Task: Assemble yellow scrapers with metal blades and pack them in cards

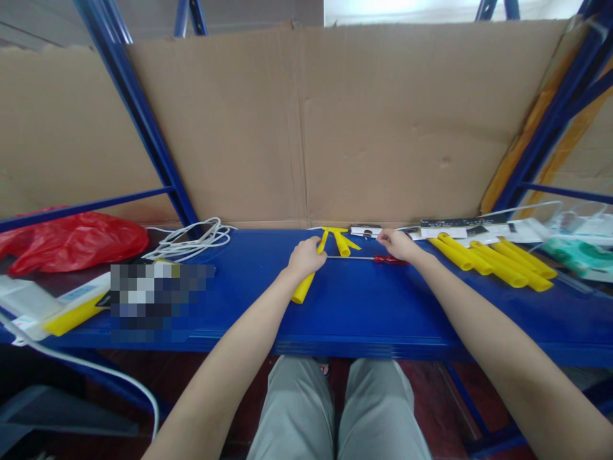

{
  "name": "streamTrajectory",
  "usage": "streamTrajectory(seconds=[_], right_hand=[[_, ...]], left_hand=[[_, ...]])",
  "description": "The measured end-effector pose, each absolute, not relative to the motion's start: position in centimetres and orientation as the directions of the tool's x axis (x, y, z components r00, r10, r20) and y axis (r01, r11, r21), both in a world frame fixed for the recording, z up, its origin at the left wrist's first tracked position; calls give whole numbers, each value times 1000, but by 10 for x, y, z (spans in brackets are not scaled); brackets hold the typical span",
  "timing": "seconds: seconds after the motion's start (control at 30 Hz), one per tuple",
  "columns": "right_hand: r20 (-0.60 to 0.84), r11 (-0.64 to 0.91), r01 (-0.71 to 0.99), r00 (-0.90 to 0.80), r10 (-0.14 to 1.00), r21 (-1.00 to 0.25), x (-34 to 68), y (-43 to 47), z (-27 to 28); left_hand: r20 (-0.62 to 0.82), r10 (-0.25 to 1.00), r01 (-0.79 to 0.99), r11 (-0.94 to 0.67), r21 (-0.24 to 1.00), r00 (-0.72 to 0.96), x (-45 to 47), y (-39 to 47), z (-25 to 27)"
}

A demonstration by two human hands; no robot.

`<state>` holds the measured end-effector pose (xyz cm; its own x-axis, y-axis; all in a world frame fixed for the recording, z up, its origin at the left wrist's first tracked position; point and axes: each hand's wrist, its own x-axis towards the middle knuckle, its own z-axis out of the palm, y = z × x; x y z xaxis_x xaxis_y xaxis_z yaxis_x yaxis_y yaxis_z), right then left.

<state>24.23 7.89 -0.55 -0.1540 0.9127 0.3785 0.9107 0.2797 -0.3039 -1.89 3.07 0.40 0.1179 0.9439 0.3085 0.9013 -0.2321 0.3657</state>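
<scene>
My left hand (306, 257) is closed round a yellow piece with a tubular handle (302, 291), which slants over the blue shelf. Its thin upper end shows above my fingers. Just right of it lies another yellow tubular piece (342, 244), with flat yellow parts around its top. A screwdriver (390, 259) with a red handle and long metal shaft lies crosswise between my hands. My right hand (396, 243) is above the screwdriver handle, fingers pinched together. Whatever is between those fingertips, if anything, is too small to tell. A small black-and-white box (366, 230) lies beside them.
Several yellow tubular handles (500, 265) lie at the right, by printed cards (443, 229). A coiled white cable (205, 237), a red plastic bag (76, 239) and a blurred-out item (153, 300) are at the left. Cardboard (373, 128) stands behind the blue shelf (364, 319), between blue posts.
</scene>
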Motion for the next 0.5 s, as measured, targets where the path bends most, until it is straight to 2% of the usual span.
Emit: streamTrajectory(seconds=[0.17,0.3,0.43,0.5], right_hand=[[400,316,899,-181,899,-303,243,79,-6],[395,310,905,-181,901,-292,243,79,-7],[381,288,911,-164,910,-296,244,79,-7],[381,290,910,-166,909,-296,243,79,-7]], left_hand=[[356,931,853,-252,458,83,-19,30,6],[342,937,753,-271,600,65,-19,32,6],[263,962,507,-265,820,78,-14,32,7],[173,980,343,-196,918,98,-10,30,9]])
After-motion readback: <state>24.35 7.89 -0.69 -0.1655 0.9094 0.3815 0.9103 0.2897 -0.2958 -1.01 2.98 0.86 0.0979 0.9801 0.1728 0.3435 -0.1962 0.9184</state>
